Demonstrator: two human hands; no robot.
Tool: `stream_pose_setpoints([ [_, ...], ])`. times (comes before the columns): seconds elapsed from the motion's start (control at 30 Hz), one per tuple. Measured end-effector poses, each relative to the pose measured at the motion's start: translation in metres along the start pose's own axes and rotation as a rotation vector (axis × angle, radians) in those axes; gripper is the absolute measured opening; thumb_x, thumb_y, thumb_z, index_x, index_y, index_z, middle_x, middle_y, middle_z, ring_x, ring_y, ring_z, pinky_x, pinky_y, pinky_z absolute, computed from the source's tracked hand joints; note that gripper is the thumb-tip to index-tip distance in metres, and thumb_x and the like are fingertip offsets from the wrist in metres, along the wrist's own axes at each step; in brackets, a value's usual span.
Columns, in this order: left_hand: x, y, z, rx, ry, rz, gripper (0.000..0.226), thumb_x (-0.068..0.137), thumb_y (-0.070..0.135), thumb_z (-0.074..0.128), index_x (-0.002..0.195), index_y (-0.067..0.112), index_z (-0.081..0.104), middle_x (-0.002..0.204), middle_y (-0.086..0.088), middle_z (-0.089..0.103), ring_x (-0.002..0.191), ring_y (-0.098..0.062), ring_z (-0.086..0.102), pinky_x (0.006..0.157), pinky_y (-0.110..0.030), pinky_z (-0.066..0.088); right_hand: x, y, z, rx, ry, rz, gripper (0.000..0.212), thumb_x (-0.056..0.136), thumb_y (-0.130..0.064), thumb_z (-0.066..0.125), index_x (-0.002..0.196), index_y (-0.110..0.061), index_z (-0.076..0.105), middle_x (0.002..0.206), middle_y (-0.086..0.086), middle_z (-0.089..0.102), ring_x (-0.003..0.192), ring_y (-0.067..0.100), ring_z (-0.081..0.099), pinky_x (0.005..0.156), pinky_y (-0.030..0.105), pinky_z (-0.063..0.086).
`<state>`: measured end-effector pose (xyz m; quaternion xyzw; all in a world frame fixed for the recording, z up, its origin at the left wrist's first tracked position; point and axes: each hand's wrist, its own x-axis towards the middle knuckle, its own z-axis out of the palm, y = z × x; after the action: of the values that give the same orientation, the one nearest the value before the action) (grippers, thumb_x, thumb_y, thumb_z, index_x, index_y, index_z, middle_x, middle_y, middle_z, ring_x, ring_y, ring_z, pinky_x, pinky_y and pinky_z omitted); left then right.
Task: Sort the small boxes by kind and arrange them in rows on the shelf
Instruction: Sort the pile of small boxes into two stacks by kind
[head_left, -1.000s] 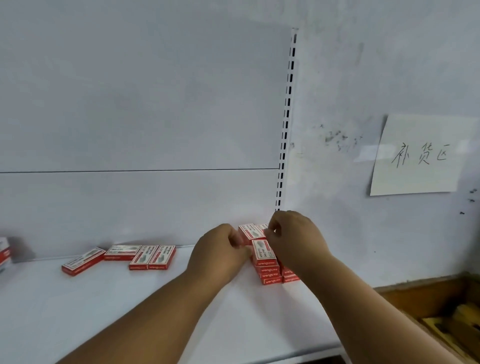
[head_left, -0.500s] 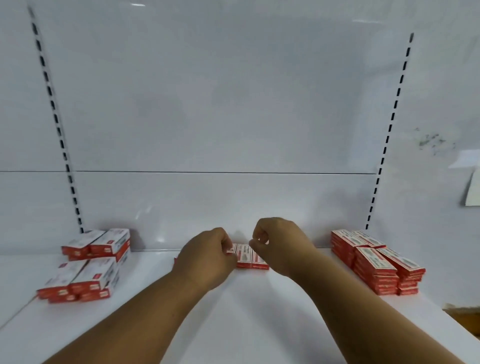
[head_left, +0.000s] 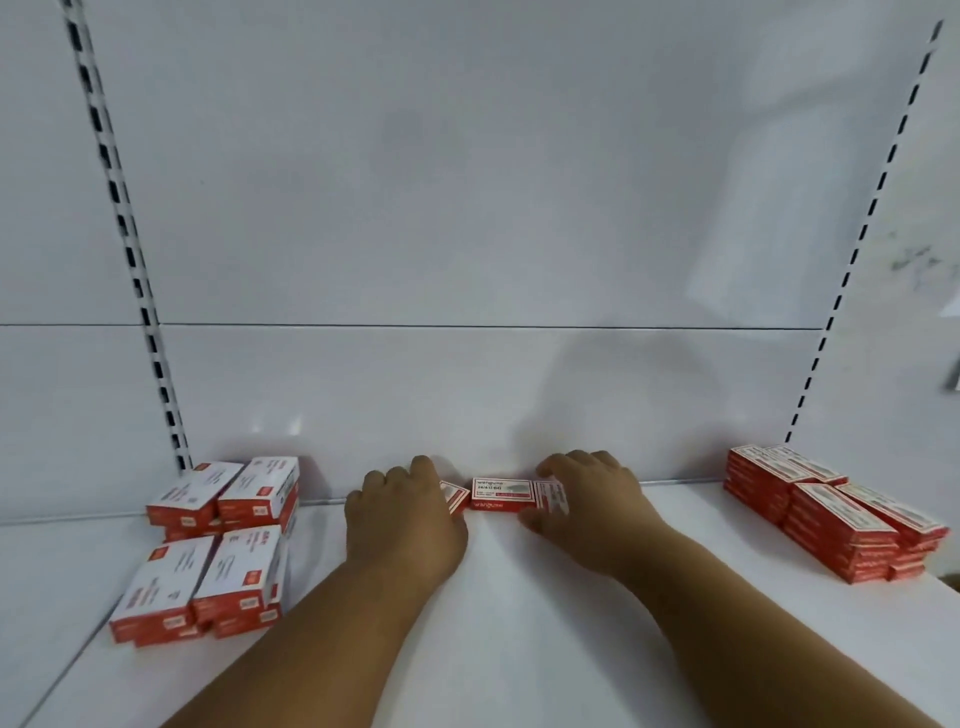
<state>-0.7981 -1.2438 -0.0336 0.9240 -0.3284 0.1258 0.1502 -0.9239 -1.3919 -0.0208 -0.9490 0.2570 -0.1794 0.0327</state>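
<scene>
Watching from my remote seat, I have both hands down at the back of the shelf, working a short line of small red-and-white boxes against the rear panel. My left hand has its fingers curled over the leftmost box, of which only a corner shows; I think the grip is a light hold on it, though most of that box is hidden, so I can't be certain. My right hand pinches the rightmost box between thumb and curled fingers. The middle box lies flat between them, untouched and label up.

The main risk, as I judge it, is squeezing inward unevenly: if one hand pushes harder, the free middle box could buckle upward or skew out of line, since nothing holds it down. These boxes look light and smooth, and the shelf is glossy, so a small nudge may send one sliding.

A second worry is mixing kinds. The stacks at left look broader and whiter than the stacks at right, and the print is too blurred for me to confirm which kind the middle three match. Both stacks are well apart from my hands, but a wide elbow swing could topple the slightly stepped left pile.
</scene>
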Motion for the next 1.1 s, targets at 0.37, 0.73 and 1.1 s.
stream_pose_setpoints([
  [0.37, 0.003, -0.006, -0.006, -0.416, 0.003, -0.019, 0.041, 0.083, 0.020, 0.067, 0.117, 0.024, 0.044, 0.115, -0.001, 0.048, 0.101, -0.026, 0.059, 0.079, -0.034, 0.047, 0.023, -0.039, 0.005, -0.085, -0.162, -0.065, 0.023, 0.088, -0.038, 0.053, 0.106, -0.024, 0.054, 0.109, 0.001, 0.063, 0.109, 0.027, 0.050, 0.086, 0.035, 0.035],
  [0.73, -0.001, 0.002, -0.023, -1.151, 0.111, -0.119, 0.043, 0.086, 0.012, 0.072, 0.110, 0.041, 0.051, 0.108, 0.016, 0.059, 0.089, 0.005, 0.060, 0.062, -0.004, 0.046, 0.011, -0.027, -0.023, 1.218, 0.080, 0.308, 0.009, 0.093, -0.004, 0.059, 0.100, -0.010, 0.059, 0.093, 0.008, 0.072, 0.072, 0.021, 0.071, 0.066, 0.028, 0.054],
  [1.1, -0.005, 0.019, -0.033, -1.568, -0.126, -0.291, 0.031, 0.097, 0.001, 0.051, 0.103, 0.031, 0.054, 0.102, -0.001, 0.064, 0.071, -0.016, 0.069, 0.071, -0.033, 0.059, 0.009, -0.030, -0.023, 1.420, -0.007, 0.382, 0.012, 0.090, -0.004, 0.064, 0.100, -0.010, 0.062, 0.104, 0.006, 0.075, 0.096, 0.030, 0.069, 0.078, 0.035, 0.053],
])
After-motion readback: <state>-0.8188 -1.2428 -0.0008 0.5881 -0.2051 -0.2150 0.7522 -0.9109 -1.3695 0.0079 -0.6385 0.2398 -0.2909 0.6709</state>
